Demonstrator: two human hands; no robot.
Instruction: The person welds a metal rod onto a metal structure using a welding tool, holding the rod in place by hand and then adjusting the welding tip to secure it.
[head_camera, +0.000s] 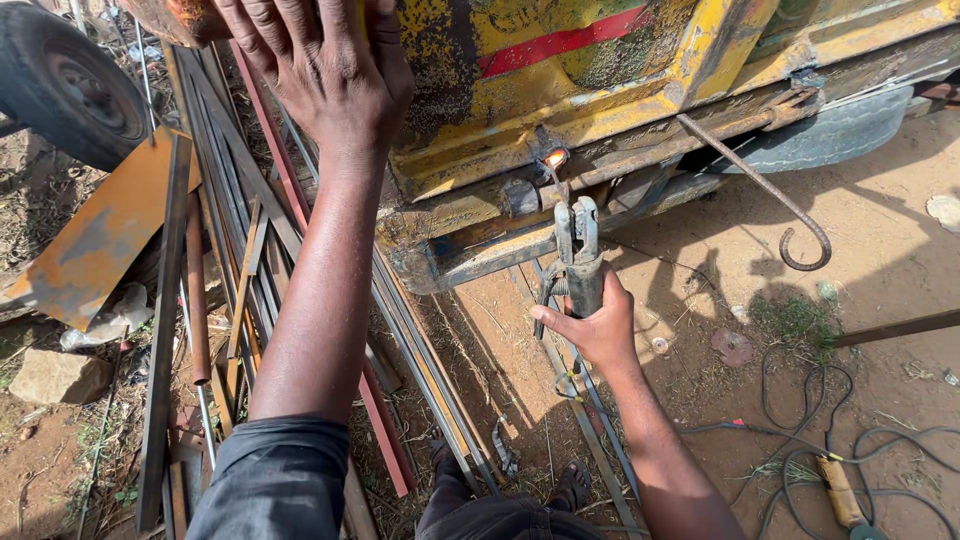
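Note:
My right hand (598, 322) grips a grey welding electrode holder (579, 250), held upright. Its thin rod reaches up to a glowing orange spot (555, 157) on the rusty lower frame (600, 165) of a worn yellow vehicle body (560, 70). My left hand (325, 65) is raised high, fingers spread and flat, palm away from me, in front of the yellow body's upper left corner. It holds nothing. A dark sleeve covers my left upper arm.
A pile of long steel strips and angle bars (230, 290) lies on the dirt at left, with a rusty sheet (95, 240) and a tyre (65, 85). A bent hooked rod (770, 195) hangs from the frame. Cables and a tool (840, 490) lie at lower right.

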